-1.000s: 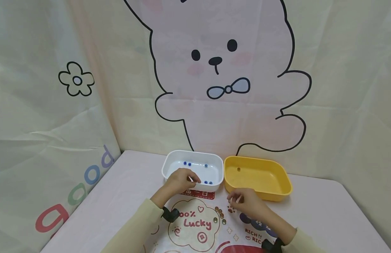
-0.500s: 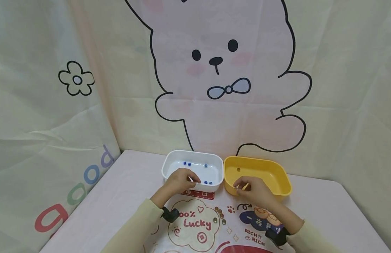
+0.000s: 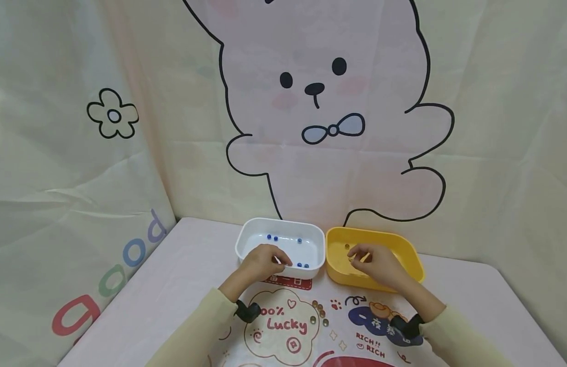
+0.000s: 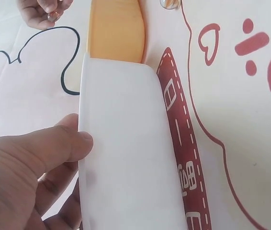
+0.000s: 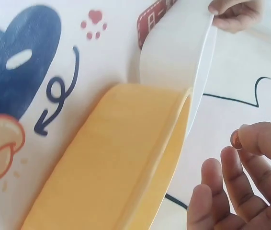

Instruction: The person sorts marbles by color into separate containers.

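On a table point(image 3: 191, 260), in front of a backdrop point(image 3: 485, 153), the left tray point(image 3: 311, 251) adjoins the right tray point(image 3: 343, 275). Beads point(image 3: 299, 241) lie in the left one, two towards the back left, one at back right and two at front right, while the left hand point(image 3: 262, 260) grips its near rim. The right hand point(image 3: 380, 265), pinching a bead point(image 5: 236, 139), is over the right tray, near another bead point(image 3: 346, 246) inside; loose beads point(image 3: 313, 320) cluster in front, between the forearms.

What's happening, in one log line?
right hand: pinches round brown glassy bead over yellow rectangular plastic tray | left hand: pinches rim of white rectangular plastic tray
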`<state>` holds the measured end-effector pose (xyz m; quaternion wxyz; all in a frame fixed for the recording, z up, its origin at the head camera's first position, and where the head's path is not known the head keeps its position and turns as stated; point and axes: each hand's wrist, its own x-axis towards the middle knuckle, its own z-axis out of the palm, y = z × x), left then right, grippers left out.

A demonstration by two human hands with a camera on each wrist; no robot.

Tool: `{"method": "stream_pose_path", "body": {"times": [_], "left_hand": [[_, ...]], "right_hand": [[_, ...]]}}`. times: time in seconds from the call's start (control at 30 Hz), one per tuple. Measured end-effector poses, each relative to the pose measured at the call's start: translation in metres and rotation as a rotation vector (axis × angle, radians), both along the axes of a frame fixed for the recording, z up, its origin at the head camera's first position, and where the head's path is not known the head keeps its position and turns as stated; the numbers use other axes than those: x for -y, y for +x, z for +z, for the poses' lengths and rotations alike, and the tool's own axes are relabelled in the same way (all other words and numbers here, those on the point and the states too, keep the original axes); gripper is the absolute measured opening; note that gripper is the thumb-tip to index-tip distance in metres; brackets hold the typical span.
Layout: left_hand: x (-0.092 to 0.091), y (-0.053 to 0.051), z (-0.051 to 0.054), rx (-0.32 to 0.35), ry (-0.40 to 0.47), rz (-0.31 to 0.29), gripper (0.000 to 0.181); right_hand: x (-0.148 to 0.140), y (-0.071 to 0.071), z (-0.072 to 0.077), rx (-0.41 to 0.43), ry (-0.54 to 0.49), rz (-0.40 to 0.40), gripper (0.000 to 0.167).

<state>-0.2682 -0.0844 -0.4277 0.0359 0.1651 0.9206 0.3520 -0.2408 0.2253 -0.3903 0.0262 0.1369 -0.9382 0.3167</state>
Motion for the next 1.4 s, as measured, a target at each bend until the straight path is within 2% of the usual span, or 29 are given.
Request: {"method": "stream_pose_path", "body": {"times": [0.47,0.87,1.23,1.4], "left_hand": [[-0.001,0.0,-0.001,0.009,-0.005,0.006,0.012],[0.0,0.001,0.001,0.012,-0.005,0.004,0.012],[0.0,-0.001,0.0,0.014,-0.005,0.005,0.012],[0.001,-0.001,0.001,-0.011,-0.03,-0.008,0.013]], "right_hand": [[-0.013,-0.026,-0.004,0.039,0.014,-0.02,0.013],[-0.023,-0.045,-0.015,0.041,0.04,-0.022,0.012],[-0.04,-0.066,-0.036,0.017,0.047,-0.035,0.012],[-0.048,-0.074,-0.049,0.024,0.037,-0.042,0.013]]}}
